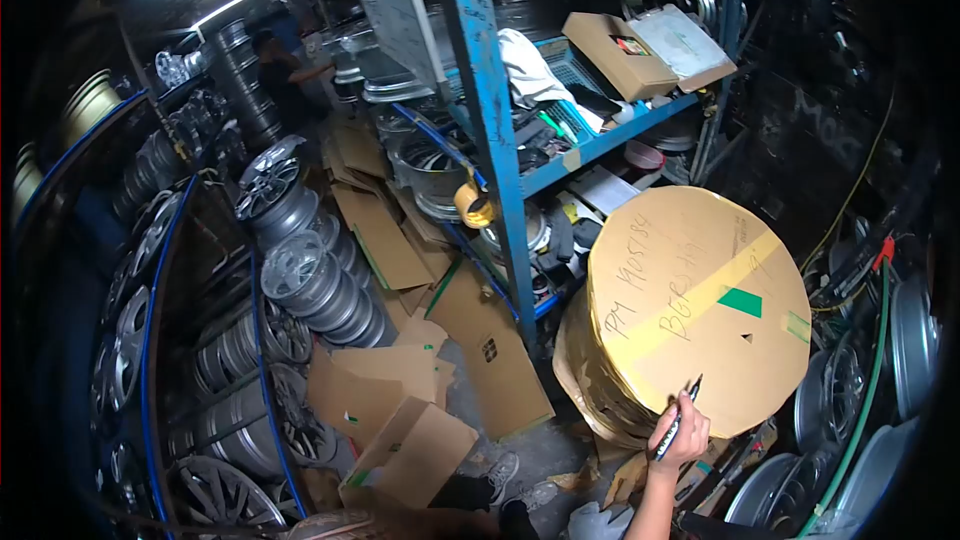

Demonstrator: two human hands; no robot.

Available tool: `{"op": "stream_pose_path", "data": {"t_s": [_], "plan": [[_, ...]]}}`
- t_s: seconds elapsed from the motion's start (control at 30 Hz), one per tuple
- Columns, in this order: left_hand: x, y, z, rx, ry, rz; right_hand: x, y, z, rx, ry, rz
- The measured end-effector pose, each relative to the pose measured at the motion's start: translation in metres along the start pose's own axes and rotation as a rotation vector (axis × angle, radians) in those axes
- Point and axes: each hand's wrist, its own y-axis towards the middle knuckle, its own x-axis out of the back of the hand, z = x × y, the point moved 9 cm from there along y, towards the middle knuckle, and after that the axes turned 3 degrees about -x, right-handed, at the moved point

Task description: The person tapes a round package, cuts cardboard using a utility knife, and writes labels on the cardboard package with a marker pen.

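Observation:
My right hand is closed around a black marker, its tip pointing up over the near edge of a round cardboard-topped package. Handwriting in dark ink, a long strip of yellow tape and green tape pieces mark the package top. Clear wrap or tape covers the package's side. My left hand does not show.
A blue metal shelf with an open box stands behind the package. Flattened cardboard lies on the floor. Stacked wheel rims fill the left, and more rims stand at right. Another person is in the back.

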Motion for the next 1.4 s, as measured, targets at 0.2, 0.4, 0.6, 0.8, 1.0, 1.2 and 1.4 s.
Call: {"op": "stream_pose_path", "data": {"t_s": [0.2, 0.4, 0.6, 0.8, 1.0, 1.2, 1.4], "plan": [[0.016, 0.017, 0.004, -0.012, -0.046, 0.075, -0.001, -0.003, -0.006, -0.009, -0.018, 0.011], [0.015, 0.026, -0.006, -0.052, -0.086, 0.143, -0.003, -0.004, -0.006, -0.036, -0.033, -0.023], [-0.003, 0.031, -0.021, -0.122, -0.137, 0.218, -0.004, -0.004, -0.005, -0.016, -0.05, -0.011], [0.002, 0.035, -0.022, -0.144, -0.158, 0.275, 0.002, 0.0, -0.005, -0.026, -0.001, 0.043], [0.031, 0.046, 0.0, -0.113, -0.134, 0.306, 0.0, 0.006, -0.003, -0.091, -0.023, 0.067], [0.051, 0.099, 0.049, -0.166, -0.135, 0.301, -0.006, -0.013, -0.011, -0.031, -0.081, 0.132], [0.174, 0.178, 0.071, -0.461, -0.317, 0.183, -0.004, -0.043, -0.007, 0.216, -0.08, -0.103]]}}
